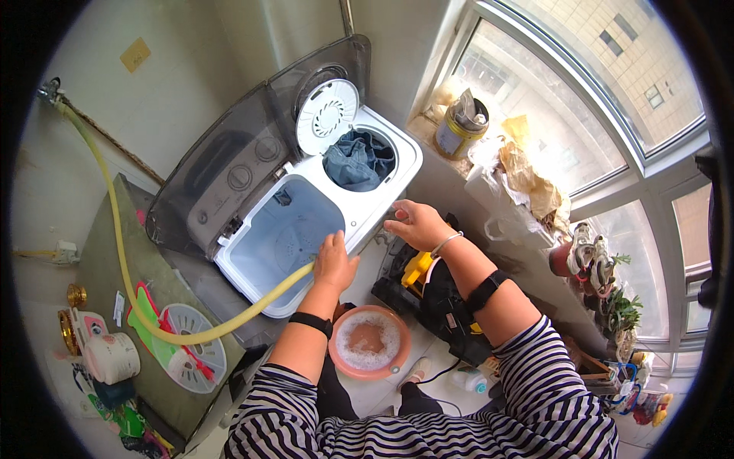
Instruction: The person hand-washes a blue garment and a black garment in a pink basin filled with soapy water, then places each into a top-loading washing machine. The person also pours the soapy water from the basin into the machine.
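Note:
Before me stands a white twin-tub washing machine (358, 209) with its smoky lid raised. My left hand (335, 265) is at the wash tub's near right rim, its fingers over the end of a yellow hose (229, 327); the hose's mouth is hidden beneath the hand. The light-blue wash tub (287, 229) holds what looks like shallow water. In the smaller spin tub (360, 160) lies bunched blue denim, with the round white inner lid (328, 116) tipped up behind. My right hand (421, 224) hovers off the machine's right front corner, fingers bent and apart, holding nothing.
A pink basin (370, 342) of sudsy water sits on the floor by my feet. Right of it stands a black and yellow machine (433, 292). Plastic bags (530, 183) and a bucket (459, 132) line the windowsill. A brush and scoops lie on the left counter (114, 241).

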Tool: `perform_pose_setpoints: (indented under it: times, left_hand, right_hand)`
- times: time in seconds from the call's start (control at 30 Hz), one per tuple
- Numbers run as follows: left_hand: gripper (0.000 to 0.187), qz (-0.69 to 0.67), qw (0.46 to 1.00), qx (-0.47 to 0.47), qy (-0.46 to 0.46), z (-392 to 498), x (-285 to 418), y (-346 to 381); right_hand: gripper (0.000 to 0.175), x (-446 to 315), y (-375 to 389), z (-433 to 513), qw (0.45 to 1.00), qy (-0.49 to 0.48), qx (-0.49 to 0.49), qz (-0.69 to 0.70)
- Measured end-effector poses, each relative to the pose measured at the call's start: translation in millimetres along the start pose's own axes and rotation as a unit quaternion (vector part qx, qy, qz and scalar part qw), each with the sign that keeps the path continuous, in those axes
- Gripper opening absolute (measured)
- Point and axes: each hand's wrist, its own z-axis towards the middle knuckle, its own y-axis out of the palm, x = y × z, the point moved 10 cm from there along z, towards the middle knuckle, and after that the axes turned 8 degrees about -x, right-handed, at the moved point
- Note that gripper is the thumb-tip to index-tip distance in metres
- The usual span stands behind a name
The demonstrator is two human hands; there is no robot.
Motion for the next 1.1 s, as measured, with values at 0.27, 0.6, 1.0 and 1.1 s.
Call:
perform_pose_setpoints:
  times: [0.27, 0.6, 1.0, 1.1]
  left_hand:
    - [0.041, 0.011, 0.977, -0.196, -0.085, 12.5, -30.1, 36.6]
    - [0.037, 0.039, 0.989, -0.127, -0.067, 16.6, -26.5, 25.2]
    - [0.037, 0.030, 0.995, -0.095, -0.021, 16.6, -23.7, 24.5]
    - [0.036, 0.018, 0.996, -0.087, -0.010, 16.5, -23.2, 22.3]
  right_hand:
    - [0.058, -50.8, -64.5, 31.2, 0.984, 0.020, -0.010, -0.177]
    - [0.060, -50.8, -26.3, 161.5, 0.968, -0.080, -0.063, -0.230]
    - [0.070, 18.7, 52.6, 264.5, 0.928, -0.010, -0.200, -0.314]
    - [0.076, 28.6, 75.1, 285.4, 0.879, -0.013, -0.259, -0.401]
